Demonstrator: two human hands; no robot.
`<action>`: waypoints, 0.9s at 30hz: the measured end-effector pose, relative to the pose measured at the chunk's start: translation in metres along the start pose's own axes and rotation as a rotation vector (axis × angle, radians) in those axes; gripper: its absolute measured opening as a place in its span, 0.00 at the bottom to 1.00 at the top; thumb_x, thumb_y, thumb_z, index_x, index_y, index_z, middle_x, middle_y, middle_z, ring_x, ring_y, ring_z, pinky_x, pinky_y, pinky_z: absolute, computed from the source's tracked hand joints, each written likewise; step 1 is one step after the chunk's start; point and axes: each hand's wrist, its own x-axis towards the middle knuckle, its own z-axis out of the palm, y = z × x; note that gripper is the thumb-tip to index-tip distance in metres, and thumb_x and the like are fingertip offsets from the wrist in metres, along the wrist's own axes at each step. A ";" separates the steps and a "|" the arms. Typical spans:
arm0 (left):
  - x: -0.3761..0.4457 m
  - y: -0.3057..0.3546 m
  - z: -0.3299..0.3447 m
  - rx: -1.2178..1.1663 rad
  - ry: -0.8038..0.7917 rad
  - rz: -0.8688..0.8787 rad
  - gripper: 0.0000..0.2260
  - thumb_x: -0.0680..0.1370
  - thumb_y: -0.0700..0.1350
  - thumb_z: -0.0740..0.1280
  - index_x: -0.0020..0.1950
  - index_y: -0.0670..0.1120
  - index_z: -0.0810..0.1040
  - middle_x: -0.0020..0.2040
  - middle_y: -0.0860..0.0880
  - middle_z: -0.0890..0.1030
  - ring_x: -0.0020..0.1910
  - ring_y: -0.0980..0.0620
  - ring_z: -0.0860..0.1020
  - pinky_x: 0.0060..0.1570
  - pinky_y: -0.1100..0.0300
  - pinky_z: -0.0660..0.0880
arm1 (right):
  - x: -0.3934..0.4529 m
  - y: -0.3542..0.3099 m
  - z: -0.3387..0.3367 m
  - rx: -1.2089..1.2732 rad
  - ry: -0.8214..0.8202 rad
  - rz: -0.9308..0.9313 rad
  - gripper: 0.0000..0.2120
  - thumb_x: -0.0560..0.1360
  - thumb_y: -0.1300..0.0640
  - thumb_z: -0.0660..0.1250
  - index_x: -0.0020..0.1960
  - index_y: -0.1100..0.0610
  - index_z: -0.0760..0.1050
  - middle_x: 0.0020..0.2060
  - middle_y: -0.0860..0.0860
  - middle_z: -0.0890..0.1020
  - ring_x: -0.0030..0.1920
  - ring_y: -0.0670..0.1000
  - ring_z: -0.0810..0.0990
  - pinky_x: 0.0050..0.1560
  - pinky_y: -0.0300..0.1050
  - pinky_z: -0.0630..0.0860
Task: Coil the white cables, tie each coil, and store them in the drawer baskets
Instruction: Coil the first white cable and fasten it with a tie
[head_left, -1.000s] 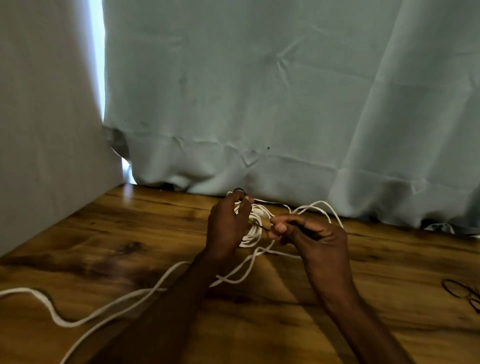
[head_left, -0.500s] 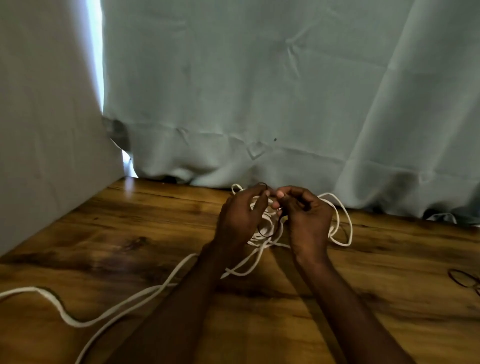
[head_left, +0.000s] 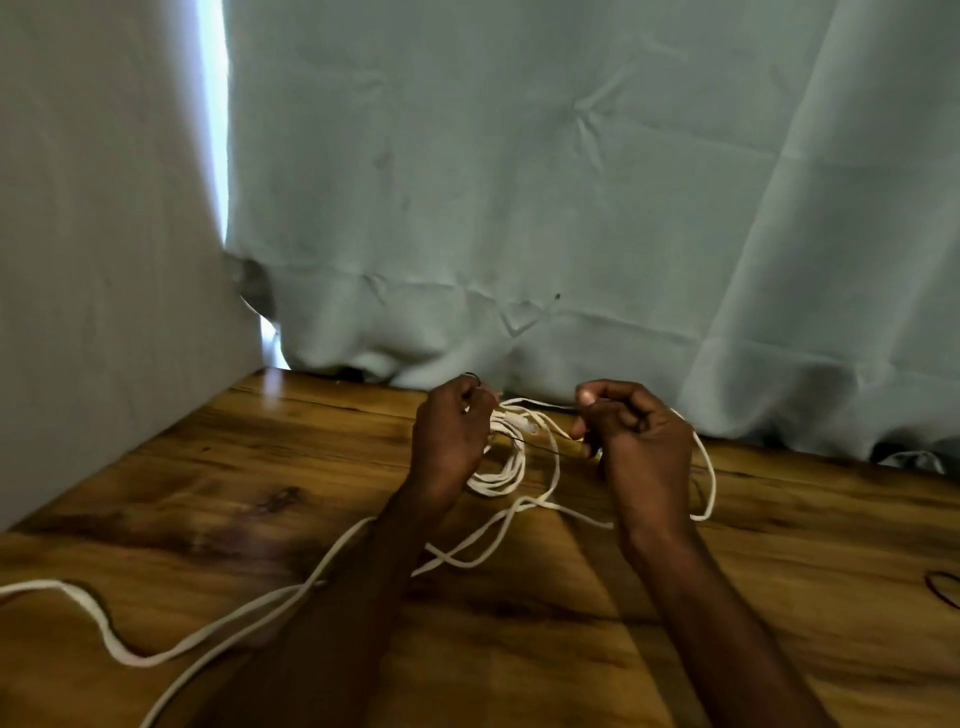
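Your left hand (head_left: 451, 435) curls round the bundled loops of the white cable (head_left: 506, 457), holding the coil just above the wooden table (head_left: 519, 639). Your right hand (head_left: 636, 441) is fisted beside it, pinching a thin dark tie (head_left: 540, 448) that stretches taut from the coil to your fingers. Loose cable trails across the boards toward your left and loops out past your right wrist. Nearer the right edge lies another dark band (head_left: 944, 590). Beyond, a pale curtain (head_left: 519, 182) hangs down to the table's back edge.

Two hands (head_left: 452, 436), one white cable (head_left: 506, 467) (partly coiled)
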 end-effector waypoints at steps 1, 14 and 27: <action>0.001 0.003 0.000 -0.012 -0.011 -0.004 0.20 0.70 0.60 0.58 0.43 0.49 0.84 0.41 0.53 0.86 0.44 0.53 0.83 0.50 0.46 0.79 | 0.002 -0.003 -0.002 0.034 -0.009 0.031 0.04 0.78 0.68 0.69 0.50 0.64 0.83 0.31 0.56 0.81 0.26 0.44 0.74 0.27 0.34 0.69; -0.003 0.000 -0.002 0.043 -0.033 0.028 0.17 0.76 0.58 0.58 0.48 0.53 0.85 0.46 0.55 0.86 0.48 0.54 0.84 0.52 0.47 0.80 | 0.002 -0.007 -0.002 0.219 -0.156 0.253 0.06 0.79 0.58 0.71 0.53 0.59 0.83 0.41 0.55 0.86 0.27 0.46 0.72 0.22 0.36 0.63; -0.014 0.017 0.013 0.031 -0.504 0.300 0.14 0.81 0.51 0.64 0.61 0.48 0.84 0.50 0.54 0.85 0.51 0.58 0.83 0.53 0.55 0.79 | 0.003 -0.012 -0.007 0.050 0.028 0.214 0.07 0.80 0.65 0.68 0.55 0.66 0.81 0.41 0.60 0.88 0.32 0.51 0.85 0.28 0.39 0.74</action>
